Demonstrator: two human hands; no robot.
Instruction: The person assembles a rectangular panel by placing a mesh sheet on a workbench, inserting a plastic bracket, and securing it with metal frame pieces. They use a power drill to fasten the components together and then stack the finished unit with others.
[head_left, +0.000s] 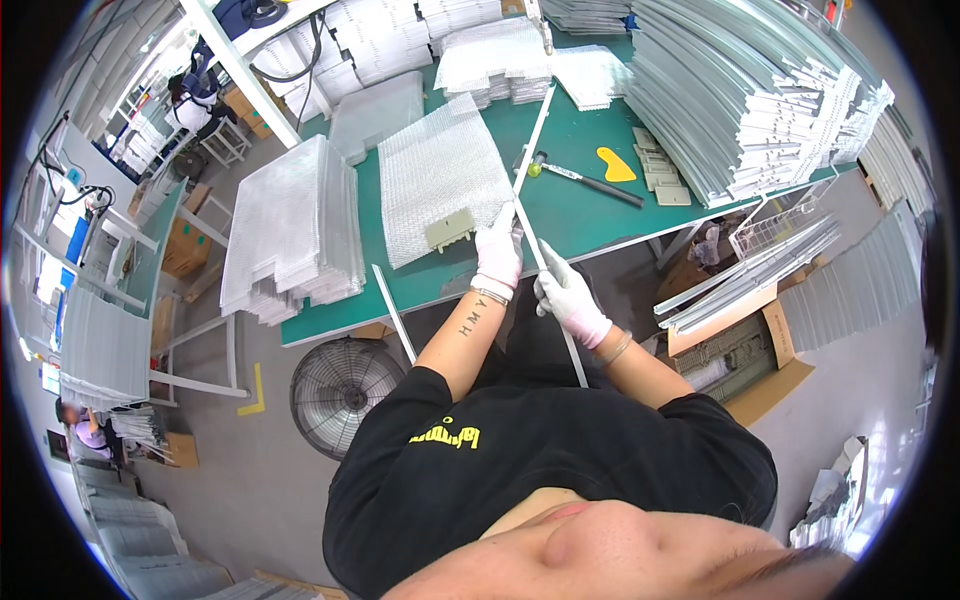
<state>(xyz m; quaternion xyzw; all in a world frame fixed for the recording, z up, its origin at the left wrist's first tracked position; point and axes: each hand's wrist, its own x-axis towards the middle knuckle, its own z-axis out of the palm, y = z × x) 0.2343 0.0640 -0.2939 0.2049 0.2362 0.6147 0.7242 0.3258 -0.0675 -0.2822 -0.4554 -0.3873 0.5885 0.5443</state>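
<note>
A long, narrow white strip slants from the bench edge down past my lap. Gloved in white, my right hand is closed around its upper part. My left hand, also gloved, has its fingers closed at the strip's top end. A second pale strip reaches from that end toward the back of the bench; whether the two are joined I cannot tell. Beside my left hand, a beige plastic piece lies on a translucent honeycomb sheet. A hammer with a dark handle rests right of the strips.
The green bench carries a stack of translucent sheets at left and tall grey panels at right. A yellow scraper lies near several beige pieces. Below stand a floor fan and an open carton.
</note>
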